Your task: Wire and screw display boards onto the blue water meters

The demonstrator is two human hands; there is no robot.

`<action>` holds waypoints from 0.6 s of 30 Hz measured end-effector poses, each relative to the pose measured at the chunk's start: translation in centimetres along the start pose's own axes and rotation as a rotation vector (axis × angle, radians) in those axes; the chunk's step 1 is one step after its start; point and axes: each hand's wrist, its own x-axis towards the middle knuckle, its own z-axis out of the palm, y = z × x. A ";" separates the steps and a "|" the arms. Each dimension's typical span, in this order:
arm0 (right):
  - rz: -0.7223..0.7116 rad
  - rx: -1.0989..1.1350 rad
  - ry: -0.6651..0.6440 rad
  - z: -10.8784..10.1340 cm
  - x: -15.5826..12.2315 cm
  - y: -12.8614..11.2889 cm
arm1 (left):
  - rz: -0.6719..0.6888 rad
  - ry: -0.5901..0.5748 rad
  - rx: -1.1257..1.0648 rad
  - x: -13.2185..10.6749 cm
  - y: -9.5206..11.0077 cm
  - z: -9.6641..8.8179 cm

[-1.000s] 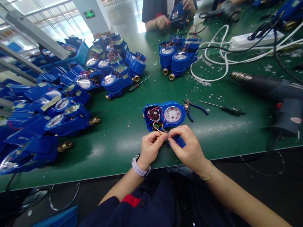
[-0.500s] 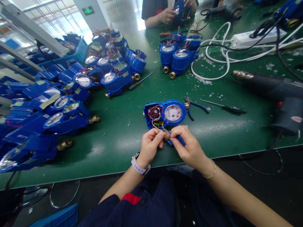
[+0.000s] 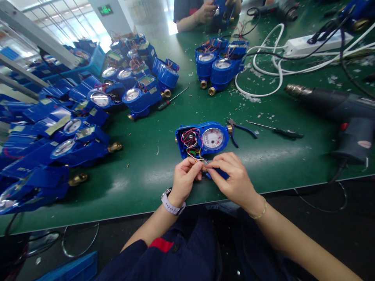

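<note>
A blue water meter [image 3: 215,139] lies on the green bench in front of me, its round dial facing up and its wiring box uncovered at the left. Thin coloured wires [image 3: 197,157] run from that box down to my fingers. My left hand [image 3: 187,175] pinches the wires between thumb and forefinger. Meeting it at the fingertips, my right hand [image 3: 230,175] is also closed in a pinch on the wires; their ends are too small to make out. A blue part lies partly hidden beneath my right hand. Cutting pliers [image 3: 241,130] rest right of the meter's brass fitting.
Many blue meters [image 3: 79,144] crowd the left side, and more [image 3: 221,72] stand at the back. Screwdrivers [image 3: 288,132] [image 3: 172,98] lie on the bench. At right are a heat gun [image 3: 336,113] and a white power strip [image 3: 316,43] with looped cables. A co-worker's hand [image 3: 205,13] works opposite.
My right hand has shifted slightly left, its fingertips closer to my left hand's. The whole view has moved a little; the meter stays where it lies.
</note>
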 end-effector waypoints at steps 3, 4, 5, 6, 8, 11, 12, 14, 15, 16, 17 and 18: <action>0.030 0.015 -0.016 -0.1 0.1 -0.1 | 0.009 -0.003 0.037 -0.1 0.1 0.1; 0.042 0.019 -0.020 -0.1 0.1 -0.2 | 0.012 -0.001 0.048 -0.1 0.1 0.1; 0.053 0.019 -0.020 0.0 0.1 -0.3 | 0.015 0.000 0.055 -0.1 0.1 0.1; 0.062 0.019 -0.016 0.0 0.1 -0.3 | 0.017 -0.001 0.058 -0.1 0.1 0.1; 0.077 0.019 -0.009 0.1 0.0 -0.4 | 0.022 -0.004 0.055 -0.1 0.1 0.1; 0.098 0.033 -0.019 0.3 0.0 -0.3 | 0.034 -0.010 0.055 -0.1 0.1 0.2; 0.105 0.040 -0.025 0.3 0.0 -0.3 | 0.038 -0.011 0.060 -0.1 0.1 0.2; 0.110 0.057 -0.034 0.3 0.1 -0.3 | 0.043 -0.009 0.074 -0.2 0.2 0.2; 0.111 0.065 -0.038 0.3 0.1 -0.2 | 0.043 -0.007 0.080 -0.2 0.2 0.2; 0.111 0.073 -0.041 0.3 0.1 -0.2 | 0.044 -0.006 0.081 -0.2 0.3 0.3; 0.111 0.080 -0.043 0.2 0.1 -0.2 | 0.044 -0.007 0.080 -0.2 0.3 0.3; 0.112 0.086 -0.047 0.2 0.2 -0.2 | 0.043 -0.008 0.080 -0.2 0.3 0.3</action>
